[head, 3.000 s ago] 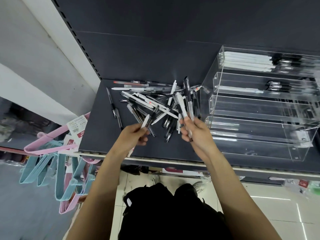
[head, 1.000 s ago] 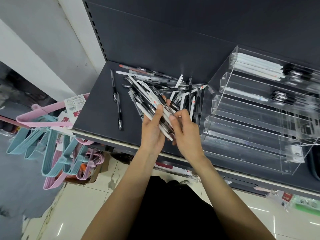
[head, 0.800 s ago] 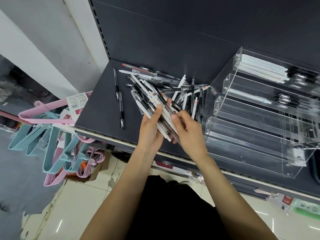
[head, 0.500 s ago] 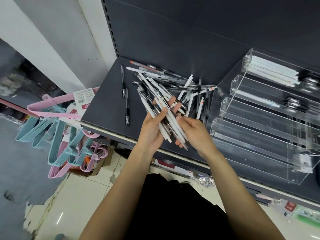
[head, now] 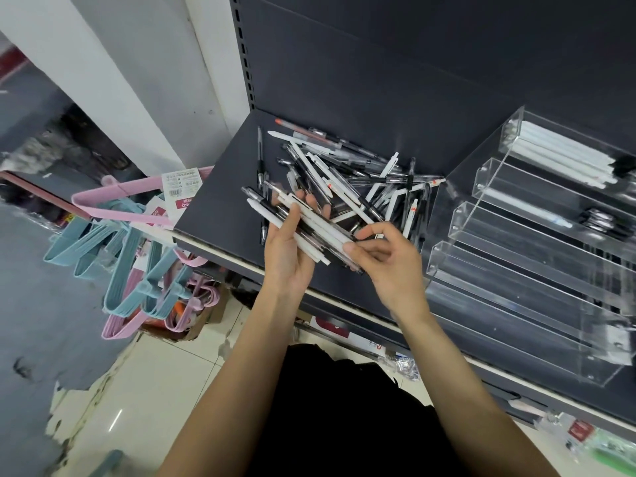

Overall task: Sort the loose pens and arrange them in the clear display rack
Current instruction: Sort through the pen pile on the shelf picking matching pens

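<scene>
Most pens were still waiting to be sorted.

The left hand (head: pixel 287 251) curled its fingers round a bunch of pens (head: pixel 303 223) near the shelf's (head: pixel 220 201) front edge. The right hand (head: pixel 390 259) pinched the bunch's end. A loose pile (head: pixel 361 173) lay behind. The clear rack (head: pixel 537 270) at the right end held few pens.

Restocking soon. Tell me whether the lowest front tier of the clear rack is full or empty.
Empty, as far as shows: the lowest front tier of the clear display rack holds no pens, only dark shelf seen through it.
</scene>
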